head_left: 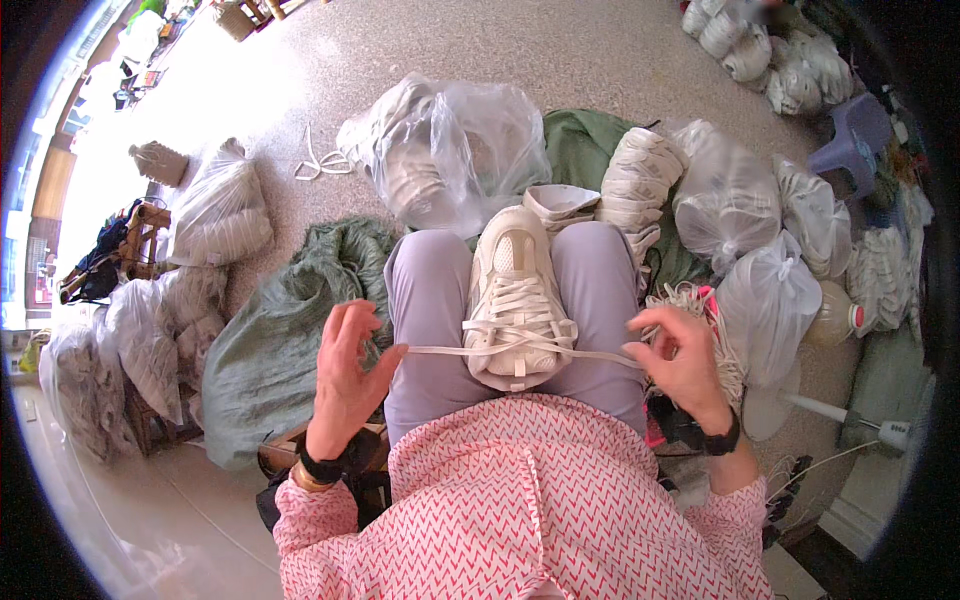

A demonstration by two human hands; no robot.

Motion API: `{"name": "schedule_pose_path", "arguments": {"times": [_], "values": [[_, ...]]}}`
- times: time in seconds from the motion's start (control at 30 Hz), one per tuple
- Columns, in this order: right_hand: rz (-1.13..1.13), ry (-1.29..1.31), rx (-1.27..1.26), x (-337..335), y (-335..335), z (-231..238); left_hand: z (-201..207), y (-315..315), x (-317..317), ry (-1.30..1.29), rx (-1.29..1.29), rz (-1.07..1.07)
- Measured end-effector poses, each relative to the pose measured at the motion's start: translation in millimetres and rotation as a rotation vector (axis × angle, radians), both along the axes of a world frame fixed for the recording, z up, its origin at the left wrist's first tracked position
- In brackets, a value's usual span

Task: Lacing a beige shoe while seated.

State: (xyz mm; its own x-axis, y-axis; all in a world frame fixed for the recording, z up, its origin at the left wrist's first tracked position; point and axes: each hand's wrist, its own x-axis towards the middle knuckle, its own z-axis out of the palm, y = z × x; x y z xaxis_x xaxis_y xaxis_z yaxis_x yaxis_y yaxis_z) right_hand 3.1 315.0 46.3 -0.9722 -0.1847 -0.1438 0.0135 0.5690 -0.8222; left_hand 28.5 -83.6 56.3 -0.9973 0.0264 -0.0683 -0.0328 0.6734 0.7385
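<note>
A cream sneaker (pixel 514 285) sits upright between my knees, toe pointing away from me. Its flat white shoelace (pixel 436 351) is threaded through the upper and crosses over near the ankle opening. One lace end stretches almost straight to the thumb of my left hand (pixel 348 365), whose other fingers are raised and curled apart. The opposite end runs to my right hand (pixel 684 358), where thumb and forefinger curve toward each other at the lace. Exactly how each hand grips its end is partly hidden.
Stacked cream shoe pieces (pixel 640 175) lie beyond my right knee, beside a bundle of loose laces (pixel 690 300). Clear plastic bags (pixel 490 150) stand ahead, more (pixel 755 300) at right. A green sack (pixel 290 340) lies left; a purple stool (pixel 853 140) stands far right.
</note>
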Motion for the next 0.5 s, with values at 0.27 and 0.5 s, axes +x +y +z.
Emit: {"name": "schedule_pose_path", "arguments": {"times": [0.27,0.5], "values": [[0.355,0.248,0.037,-22.2,-77.4,-4.6,-12.7,59.6,-29.4,0.213,-0.001,-0.208],[0.351,-0.199,-0.099,-35.7,-81.2,23.8,-19.6,64.0,-34.6,0.141,0.147,-0.248]]}}
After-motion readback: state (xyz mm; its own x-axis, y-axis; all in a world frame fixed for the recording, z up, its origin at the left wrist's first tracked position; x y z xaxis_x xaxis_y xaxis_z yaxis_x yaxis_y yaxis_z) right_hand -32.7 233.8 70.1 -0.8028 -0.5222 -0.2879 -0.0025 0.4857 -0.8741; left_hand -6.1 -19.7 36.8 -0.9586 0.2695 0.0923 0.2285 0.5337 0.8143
